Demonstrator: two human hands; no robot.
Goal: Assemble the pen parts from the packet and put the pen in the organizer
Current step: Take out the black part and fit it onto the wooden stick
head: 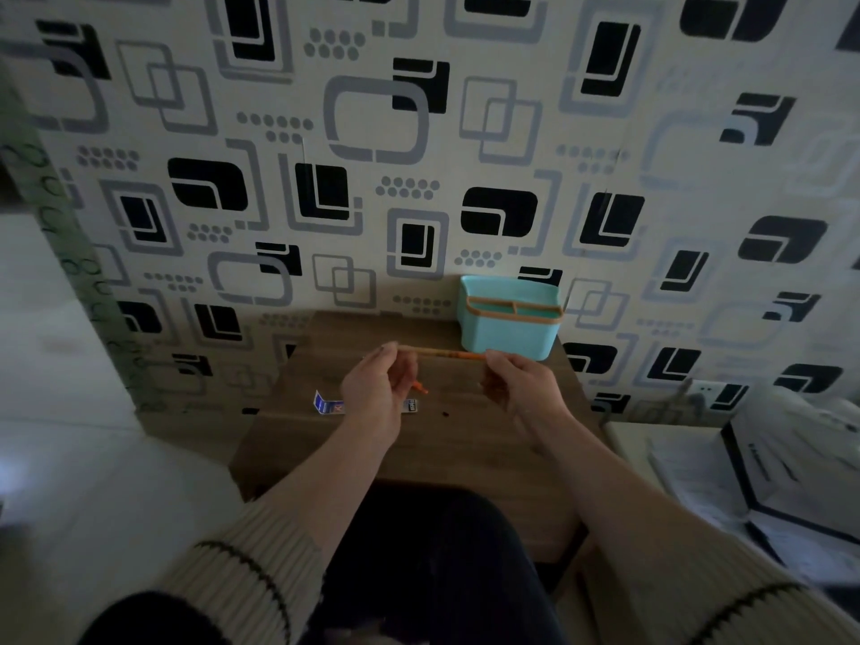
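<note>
above a small wooden worktop (465,439), the left hand (377,384) and right hand (516,384) pinch opposite ends of an orange pen (446,353), the packet (328,405) lying below. a slipped pinch could drop parts off the near edges; the teal organizer (509,318) waits at the crowded right-back corner.

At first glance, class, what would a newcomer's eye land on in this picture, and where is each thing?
First, the two hands held up over the small wooden table: the left hand and right hand each pinch one end of a thin orange pen. Next, the turquoise organizer with its tan rim, at the table's far edge against the boldly patterned wall. A blue packet lies on the table under the left hand.
</note>
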